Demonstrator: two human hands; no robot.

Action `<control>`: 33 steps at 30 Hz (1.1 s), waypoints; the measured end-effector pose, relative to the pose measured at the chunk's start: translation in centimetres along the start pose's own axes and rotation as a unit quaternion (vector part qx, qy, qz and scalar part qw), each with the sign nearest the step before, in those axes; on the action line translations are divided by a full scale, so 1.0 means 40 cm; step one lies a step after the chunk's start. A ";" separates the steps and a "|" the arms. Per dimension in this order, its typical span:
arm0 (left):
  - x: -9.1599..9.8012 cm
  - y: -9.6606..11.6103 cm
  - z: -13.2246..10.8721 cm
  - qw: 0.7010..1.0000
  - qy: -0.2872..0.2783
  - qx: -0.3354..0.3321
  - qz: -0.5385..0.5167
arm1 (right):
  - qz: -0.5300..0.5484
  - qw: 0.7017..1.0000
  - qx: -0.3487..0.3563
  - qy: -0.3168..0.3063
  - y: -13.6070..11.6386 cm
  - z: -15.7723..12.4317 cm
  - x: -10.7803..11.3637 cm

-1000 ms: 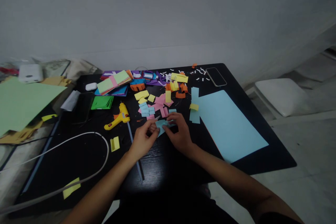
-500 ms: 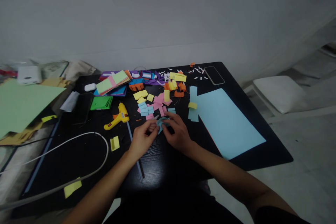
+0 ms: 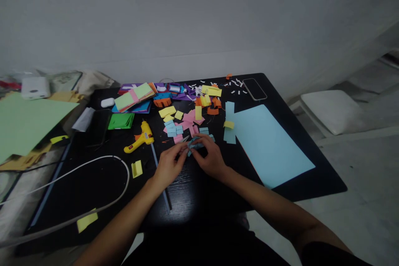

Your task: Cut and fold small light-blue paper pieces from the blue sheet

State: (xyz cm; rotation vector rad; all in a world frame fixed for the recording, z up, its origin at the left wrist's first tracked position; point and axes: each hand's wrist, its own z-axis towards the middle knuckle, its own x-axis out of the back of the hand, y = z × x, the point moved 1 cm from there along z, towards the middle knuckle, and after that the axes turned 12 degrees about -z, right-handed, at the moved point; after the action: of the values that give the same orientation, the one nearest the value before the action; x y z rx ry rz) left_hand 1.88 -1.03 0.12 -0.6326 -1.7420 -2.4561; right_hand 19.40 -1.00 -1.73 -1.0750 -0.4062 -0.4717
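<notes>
Between my hands is a small piece of light blue paper (image 3: 193, 144), bent into a curve. My left hand (image 3: 170, 164) pinches its left end, and my right hand (image 3: 210, 156) has its fingers closed on the right part. A pointed metal blade tip (image 3: 185, 138) shows just beyond my left fingers; what it belongs to is hidden. Just past my hands lie folded blue paper pieces (image 3: 172, 129) and pink paper pieces (image 3: 188, 120). To the left of my left hand rests a yellow hot glue gun (image 3: 144, 137), with a long thin blue-grey stick (image 3: 160, 178) below it.
Large light blue sheets (image 3: 274, 145) lie at right, beside blue strips (image 3: 230, 122). A phone (image 3: 254, 89) sits at the back right. Coloured paper stacks (image 3: 135, 96) and green paper (image 3: 121, 121) are at back left. A white cable (image 3: 127, 174) loops across the left side.
The blue paper between my fingers has bent into a tighter curve, and my fingers have shifted slightly on it. The things on the table have stayed in place.
</notes>
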 end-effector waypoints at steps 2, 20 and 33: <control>0.001 0.001 -0.001 1.000 0.002 -0.003 0.005 | 0.011 1.000 -0.002 0.001 -0.001 0.001 0.000; 0.002 -0.001 -0.003 0.998 0.003 -0.041 0.047 | -0.050 0.998 0.022 0.001 0.003 0.002 0.006; -0.025 -0.016 0.006 0.948 0.028 0.167 -0.269 | -0.070 0.995 0.054 0.056 -0.002 -0.001 0.002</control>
State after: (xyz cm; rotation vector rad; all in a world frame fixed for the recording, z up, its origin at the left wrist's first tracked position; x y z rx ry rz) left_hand 2.67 -0.77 -0.75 -0.0510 -2.4901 -2.3284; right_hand 19.44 -1.08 -1.63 -0.9139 -0.4059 -0.6243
